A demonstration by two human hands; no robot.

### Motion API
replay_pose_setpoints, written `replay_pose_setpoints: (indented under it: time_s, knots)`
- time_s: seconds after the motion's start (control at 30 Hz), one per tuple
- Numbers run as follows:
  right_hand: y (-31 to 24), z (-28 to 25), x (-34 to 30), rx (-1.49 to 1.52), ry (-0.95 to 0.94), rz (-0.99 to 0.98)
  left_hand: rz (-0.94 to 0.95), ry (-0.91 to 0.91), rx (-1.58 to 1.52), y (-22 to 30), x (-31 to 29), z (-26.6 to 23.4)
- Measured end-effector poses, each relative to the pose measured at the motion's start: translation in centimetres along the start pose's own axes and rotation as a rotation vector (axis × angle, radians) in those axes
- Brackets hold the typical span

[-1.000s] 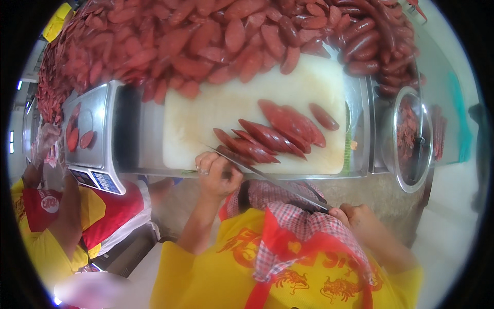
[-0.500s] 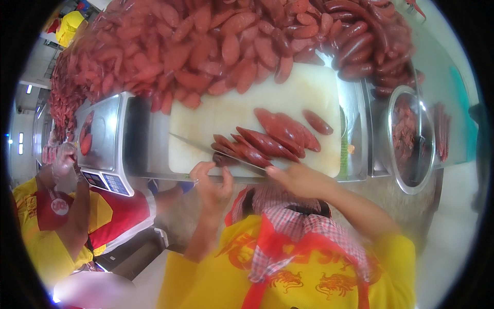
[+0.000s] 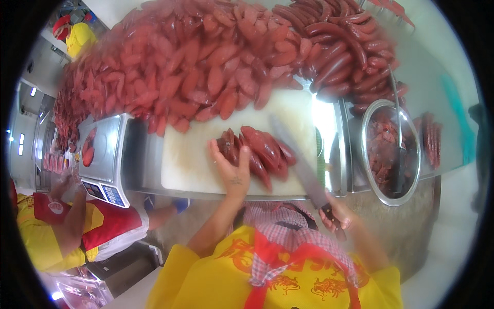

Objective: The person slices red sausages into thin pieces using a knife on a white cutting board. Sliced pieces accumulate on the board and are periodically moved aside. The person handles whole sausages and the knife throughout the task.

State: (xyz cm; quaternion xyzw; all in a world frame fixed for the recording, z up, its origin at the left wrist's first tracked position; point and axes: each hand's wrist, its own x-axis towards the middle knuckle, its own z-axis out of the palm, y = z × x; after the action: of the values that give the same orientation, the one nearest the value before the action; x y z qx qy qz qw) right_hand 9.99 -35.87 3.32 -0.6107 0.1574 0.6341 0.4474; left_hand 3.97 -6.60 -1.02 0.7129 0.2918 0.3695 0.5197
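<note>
On the white cutting board (image 3: 185,170) lies a bunch of red-brown sausage slices (image 3: 262,149), cut long and slanted and leaning together. My left hand (image 3: 232,172) grips the left end of this bunch between thumb and fingers. In my right hand (image 3: 337,213), at the board's front right, is the dark handle of a long kitchen knife (image 3: 306,175). Its blade points away and to the left, flat along the right side of the slices. Whether the blade touches them I cannot tell.
A big heap of cut sausage slices (image 3: 170,67) fills the back, with whole sausages (image 3: 334,62) at its right. Left stands a digital scale (image 3: 105,149) bearing pieces; right, a steel bowl (image 3: 366,149) of scraps. A co-worker's arm (image 3: 69,221) is at the left.
The knife has come off the left slices and swung to the bunch's right side. My left hand has moved up onto the slices, which are now packed closer. The view has shifted.
</note>
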Motion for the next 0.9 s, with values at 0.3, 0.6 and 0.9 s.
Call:
replay_pose_setpoints:
  time_s: [0.3, 0.6, 0.9]
  knots:
    - [-5.9, 3.7, -1.9, -0.267, -0.019, -0.009, 0.069, 0.071, -0.030, 0.2, 0.6, 3.0]
    - [-25.5, 6.1, -3.0, -0.313, 0.349, -0.704, 0.193, 0.154, -0.501, 8.0, 23.6, 13.4]
    - [-27.1, 1.8, -5.2, -0.502, 0.944, -0.938, 0.350, -0.616, -0.468, 5.1, 21.0, 11.4]
